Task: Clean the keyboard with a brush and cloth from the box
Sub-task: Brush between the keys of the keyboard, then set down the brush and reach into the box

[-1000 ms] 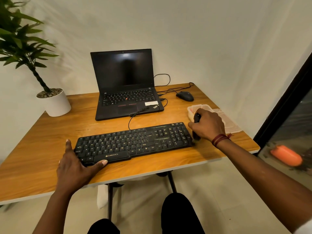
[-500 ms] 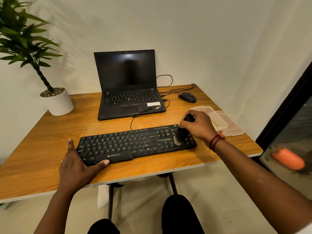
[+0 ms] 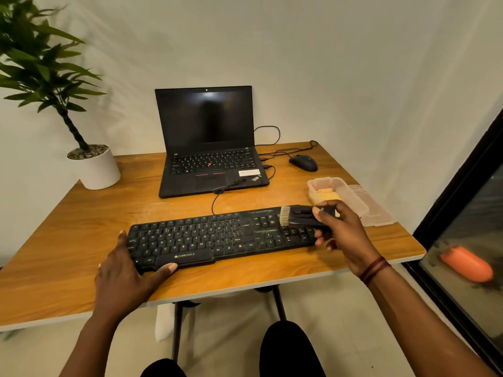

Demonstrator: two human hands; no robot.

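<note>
Just behind the right grip [image 3: 343,233], the open box [image 3: 351,195] holds a yellowish cloth [image 3: 326,193] — its lid [image 3: 377,212] lies alongside. That grip pinches the brush [image 3: 298,216], bristles over the keyboard [image 3: 217,238]. The left grip [image 3: 125,276] lies spread, pressing the keyboard's corner against the surface [image 3: 81,221].

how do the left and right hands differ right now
The left hand lies flat, fingers straight, pressing the keyboard at its near left corner; the right hand curls round the brush over the keyboard's right end. The right wrist wears a red thread band; the left wrist is bare. Both are at the keyboard.
</note>
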